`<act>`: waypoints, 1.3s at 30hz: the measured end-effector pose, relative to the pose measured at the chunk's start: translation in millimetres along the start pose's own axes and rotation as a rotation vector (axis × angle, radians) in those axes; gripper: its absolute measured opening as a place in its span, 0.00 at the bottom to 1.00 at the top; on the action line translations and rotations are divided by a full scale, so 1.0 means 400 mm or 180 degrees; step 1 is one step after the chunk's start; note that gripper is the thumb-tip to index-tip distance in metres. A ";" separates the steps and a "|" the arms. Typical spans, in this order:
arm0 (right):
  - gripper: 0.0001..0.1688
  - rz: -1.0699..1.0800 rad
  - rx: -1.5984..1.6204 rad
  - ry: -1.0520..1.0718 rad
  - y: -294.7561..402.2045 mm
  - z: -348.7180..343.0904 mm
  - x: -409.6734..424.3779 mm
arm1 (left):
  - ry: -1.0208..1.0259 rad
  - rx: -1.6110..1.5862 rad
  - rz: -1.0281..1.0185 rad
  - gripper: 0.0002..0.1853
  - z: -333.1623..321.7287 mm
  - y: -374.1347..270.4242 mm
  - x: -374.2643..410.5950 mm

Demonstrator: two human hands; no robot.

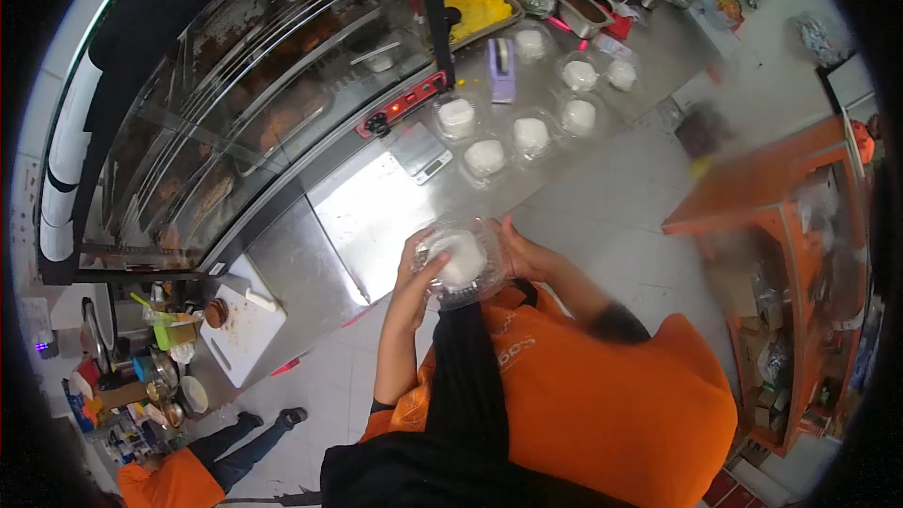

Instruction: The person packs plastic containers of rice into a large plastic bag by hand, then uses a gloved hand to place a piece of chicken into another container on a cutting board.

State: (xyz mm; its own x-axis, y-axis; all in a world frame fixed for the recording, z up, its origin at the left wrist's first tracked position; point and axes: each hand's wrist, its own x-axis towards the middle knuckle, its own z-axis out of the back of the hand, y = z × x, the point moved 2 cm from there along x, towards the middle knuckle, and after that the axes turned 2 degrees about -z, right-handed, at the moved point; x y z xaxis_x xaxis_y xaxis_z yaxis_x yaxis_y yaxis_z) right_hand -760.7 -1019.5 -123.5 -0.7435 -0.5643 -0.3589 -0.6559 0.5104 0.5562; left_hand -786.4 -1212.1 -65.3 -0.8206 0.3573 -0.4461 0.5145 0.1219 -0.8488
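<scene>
In front of my chest I hold a clear plastic food container (488, 282) with a white mound of food (462, 258) in it, perhaps rice. My left hand (416, 286) grips its left side, thumb over the near rim. My right hand (523, 252) supports the right side with the fingers partly behind the plastic. Whether the lid is fully closed, I cannot tell. Beyond my hands, several similar clear containers (485, 159) with white mounds stand on the steel counter (338, 226). A digital kitchen scale (421, 153) lies left of them.
A lit glass display cabinet (282, 85) rises along the counter's back. A purple tape dispenser (501, 70) and a tray of yellow food (480, 14) stand farther along. At left are a white cutting board (243, 321) and knife (261, 299). Another person (176, 476) is at lower left; orange shelving (776, 226) stands right.
</scene>
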 end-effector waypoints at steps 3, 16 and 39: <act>0.35 0.0297 -0.0232 -0.0285 -0.021 0.032 -0.093 | 0.0123 0.0458 0.0092 0.31 -0.114 0.046 0.010; 0.35 0.1671 0.1375 -0.2137 0.100 0.525 -0.399 | 0.0749 0.0911 0.0420 0.33 -0.349 0.240 0.100; 0.53 0.1277 -0.1274 -0.4199 0.960 1.446 -0.354 | -0.0690 0.2724 -0.0648 0.33 -0.754 0.250 0.745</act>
State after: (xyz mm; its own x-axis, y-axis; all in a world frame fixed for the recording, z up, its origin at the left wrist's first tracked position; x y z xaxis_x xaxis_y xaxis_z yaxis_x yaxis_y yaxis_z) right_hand -983.1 -368.2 -292.7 -0.5871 0.6877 -0.4271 -0.4612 0.1494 0.8746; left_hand -904.4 -814.2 -197.3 -0.9488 0.2115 -0.2345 0.0645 -0.5972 -0.7995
